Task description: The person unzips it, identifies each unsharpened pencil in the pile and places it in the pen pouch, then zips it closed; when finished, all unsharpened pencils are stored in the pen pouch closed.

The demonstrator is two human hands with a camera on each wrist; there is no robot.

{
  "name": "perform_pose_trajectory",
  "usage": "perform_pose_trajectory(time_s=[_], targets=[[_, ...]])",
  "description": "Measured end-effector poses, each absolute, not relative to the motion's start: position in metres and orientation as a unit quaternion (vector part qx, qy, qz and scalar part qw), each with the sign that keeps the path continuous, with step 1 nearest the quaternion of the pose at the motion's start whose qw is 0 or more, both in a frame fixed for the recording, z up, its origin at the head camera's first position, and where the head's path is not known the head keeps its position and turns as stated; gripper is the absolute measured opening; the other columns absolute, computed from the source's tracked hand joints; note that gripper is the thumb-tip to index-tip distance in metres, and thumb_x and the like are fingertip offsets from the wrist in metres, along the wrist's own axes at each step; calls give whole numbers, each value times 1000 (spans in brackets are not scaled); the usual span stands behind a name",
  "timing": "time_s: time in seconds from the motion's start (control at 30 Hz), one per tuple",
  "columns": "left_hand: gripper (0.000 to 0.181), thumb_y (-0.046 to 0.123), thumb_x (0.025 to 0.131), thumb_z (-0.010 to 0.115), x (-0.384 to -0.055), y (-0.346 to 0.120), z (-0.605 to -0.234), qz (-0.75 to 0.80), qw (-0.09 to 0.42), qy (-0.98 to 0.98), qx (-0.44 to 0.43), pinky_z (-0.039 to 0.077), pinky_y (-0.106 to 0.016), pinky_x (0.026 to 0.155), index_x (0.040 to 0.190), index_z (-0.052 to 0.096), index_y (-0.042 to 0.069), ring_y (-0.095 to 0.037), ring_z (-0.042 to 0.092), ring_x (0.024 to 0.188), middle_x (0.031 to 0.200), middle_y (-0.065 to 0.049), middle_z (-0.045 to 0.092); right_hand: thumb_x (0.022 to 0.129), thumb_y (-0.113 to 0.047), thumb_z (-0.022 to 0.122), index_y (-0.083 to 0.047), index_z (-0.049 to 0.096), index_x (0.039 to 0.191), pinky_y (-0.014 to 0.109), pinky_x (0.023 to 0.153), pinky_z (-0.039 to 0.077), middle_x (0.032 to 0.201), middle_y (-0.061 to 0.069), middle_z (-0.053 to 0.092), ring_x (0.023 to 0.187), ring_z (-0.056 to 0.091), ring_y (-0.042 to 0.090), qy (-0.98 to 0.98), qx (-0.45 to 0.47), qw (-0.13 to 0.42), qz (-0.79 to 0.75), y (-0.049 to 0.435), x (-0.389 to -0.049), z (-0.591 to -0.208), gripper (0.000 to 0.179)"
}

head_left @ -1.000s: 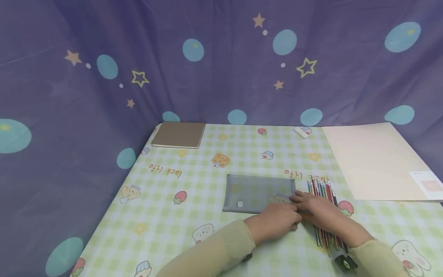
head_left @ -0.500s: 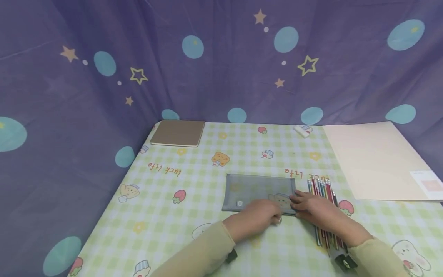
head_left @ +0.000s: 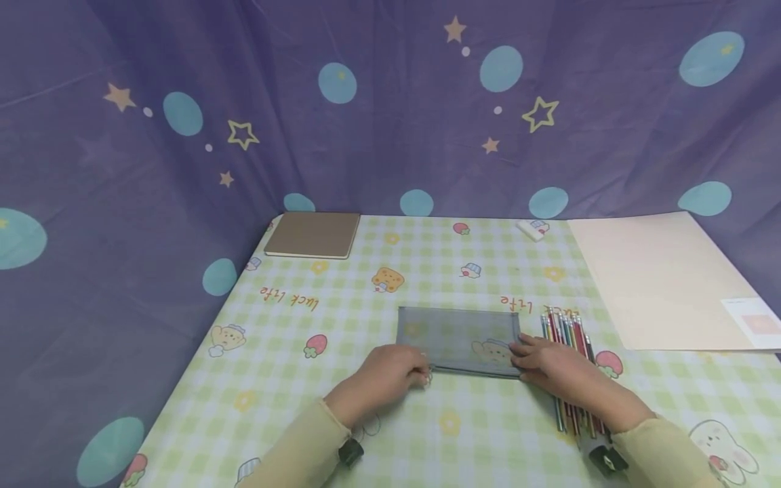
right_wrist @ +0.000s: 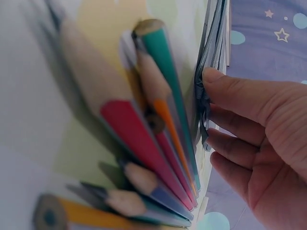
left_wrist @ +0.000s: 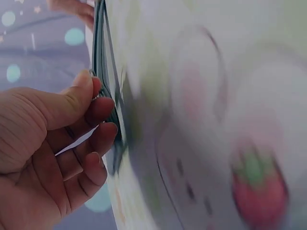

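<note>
A grey see-through zip pouch (head_left: 454,339) lies flat on the checked tablecloth. At its near left corner my left hand (head_left: 381,381) pinches the zipper pull (head_left: 429,377) between thumb and curled index finger; in the left wrist view the thumb (left_wrist: 76,93) covers most of the pull. My right hand (head_left: 564,376) grips the pouch's near right corner. Its thumb (right_wrist: 235,86) presses one side of the corner in the right wrist view, with the fingers behind. Under the right forearm lies a bunch of pencils (head_left: 567,332), with sharpened tips (right_wrist: 129,203) pointing toward me.
A brown notebook (head_left: 314,235) rests at the table's far left corner. Along the back edge sits a white eraser (head_left: 530,231). A large cream sheet (head_left: 659,285) with a small white card (head_left: 753,322) covers the right side. A purple patterned curtain (head_left: 390,149) hangs behind the table.
My left hand has slid leftward along the pouch's near edge, from beside the right hand to the left corner, with the zipper pull. The right hand has stayed on the right corner.
</note>
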State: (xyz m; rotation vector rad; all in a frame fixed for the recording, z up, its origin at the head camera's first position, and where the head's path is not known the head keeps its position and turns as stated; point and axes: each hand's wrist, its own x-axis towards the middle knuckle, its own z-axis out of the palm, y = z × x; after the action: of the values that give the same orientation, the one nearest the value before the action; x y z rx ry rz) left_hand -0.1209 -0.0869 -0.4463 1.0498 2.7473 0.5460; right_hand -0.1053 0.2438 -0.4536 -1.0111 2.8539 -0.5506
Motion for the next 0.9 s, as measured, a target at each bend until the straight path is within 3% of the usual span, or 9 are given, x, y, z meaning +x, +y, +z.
perform_pose_trajectory(time_s=[0.47,0.73,0.9], targets=[[16,20,88,72,-128,-140,-447,244,138,911,302,44,-27,70,74,66,25,-3,50,69,76,19,59,82,-13,76,-2,71,113,53,90,47,127,13,63,121,54,41,934,-312,42,-172,249,-105,-452,33],[21,19,86,75,-123,-134,-440,186,120,921,320,41,-25,64,69,62,22,-4,44,66,72,15,51,82,-13,76,-1,72,112,53,90,47,125,15,63,120,54,42,929,-319,50,-178,244,-107,-452,33],[25,35,81,79,-125,-119,-438,141,80,933,323,41,-25,62,79,59,20,-6,43,68,78,11,47,81,-12,77,0,71,111,53,90,47,124,16,64,120,54,43,929,-316,47,-187,244,-108,-454,33]])
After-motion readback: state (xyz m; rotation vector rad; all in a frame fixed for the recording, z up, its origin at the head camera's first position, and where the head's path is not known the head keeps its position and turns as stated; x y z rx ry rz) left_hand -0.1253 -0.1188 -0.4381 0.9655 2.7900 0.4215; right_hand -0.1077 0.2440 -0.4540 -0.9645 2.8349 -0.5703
